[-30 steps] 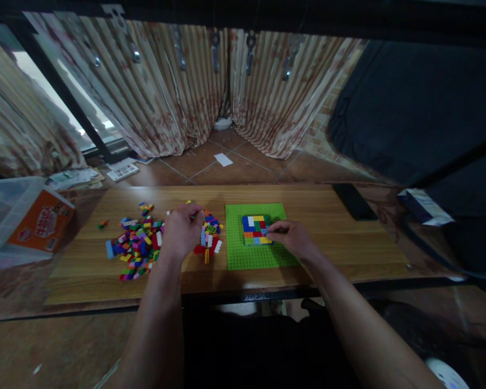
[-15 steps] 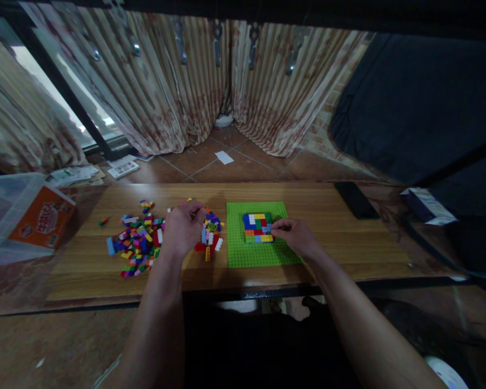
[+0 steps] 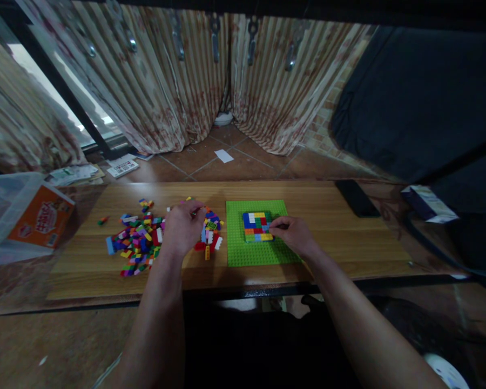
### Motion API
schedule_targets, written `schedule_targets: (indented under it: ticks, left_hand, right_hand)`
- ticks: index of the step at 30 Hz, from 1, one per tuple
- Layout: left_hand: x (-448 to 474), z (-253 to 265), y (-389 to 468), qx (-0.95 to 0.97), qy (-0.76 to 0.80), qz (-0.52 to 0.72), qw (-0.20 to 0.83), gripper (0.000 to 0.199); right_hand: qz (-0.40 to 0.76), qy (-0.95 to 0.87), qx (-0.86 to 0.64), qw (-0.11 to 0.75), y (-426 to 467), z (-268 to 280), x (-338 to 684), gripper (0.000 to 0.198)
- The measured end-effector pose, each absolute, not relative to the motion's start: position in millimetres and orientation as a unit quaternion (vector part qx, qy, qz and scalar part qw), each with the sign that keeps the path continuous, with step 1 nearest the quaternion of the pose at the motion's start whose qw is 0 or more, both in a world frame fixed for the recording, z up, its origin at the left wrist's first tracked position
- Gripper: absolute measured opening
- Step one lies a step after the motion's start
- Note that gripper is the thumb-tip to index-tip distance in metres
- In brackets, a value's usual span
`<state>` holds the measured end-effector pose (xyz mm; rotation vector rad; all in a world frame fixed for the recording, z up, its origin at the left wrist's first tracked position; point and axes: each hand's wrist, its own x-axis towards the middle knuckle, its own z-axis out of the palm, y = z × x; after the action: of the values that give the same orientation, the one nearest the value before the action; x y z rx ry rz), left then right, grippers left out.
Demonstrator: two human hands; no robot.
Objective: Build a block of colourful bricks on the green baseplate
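On the wooden table lies a green baseplate [image 3: 237, 254] bearing a flat, multicoloured block of toy bricks [image 3: 256, 226]. My right hand [image 3: 294, 235] reaches in from the right, thumb and fingers pinched at the block's right edge; whatever is between the fingertips is too small to make out. Over the loose bricks hovers my left hand [image 3: 182, 227], its fingers curled together and their tips partly hidden. One brick pile [image 3: 140, 243] spreads to its left, and a smaller brick pile [image 3: 213, 229] lies just to its right, beside the baseplate.
A black phone [image 3: 356, 199] lies at the table's back right. At the left stands a clear plastic bin [image 3: 8, 216] with an orange package [image 3: 44, 219]. Beyond the table hang striped curtains [image 3: 166, 97]. A small box [image 3: 428, 204] sits off the right end.
My right hand has shifted very slightly to the left along the block's right edge. My left hand stays almost still over the bricks.
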<state>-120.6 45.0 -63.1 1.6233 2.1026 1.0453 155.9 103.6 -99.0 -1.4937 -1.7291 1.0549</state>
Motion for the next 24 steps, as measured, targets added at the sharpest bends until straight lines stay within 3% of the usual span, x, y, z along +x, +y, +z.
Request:
schedule_targets:
  ticks: [24]
  left_hand:
    - [-120.7, -64.8, 44.8, 0.561, 0.727, 0.370, 0.144, 0.029]
  right_hand:
    - [0.391, -0.651, -0.577, 0.299, 104.1, -102.3, 152.8, 0.011]
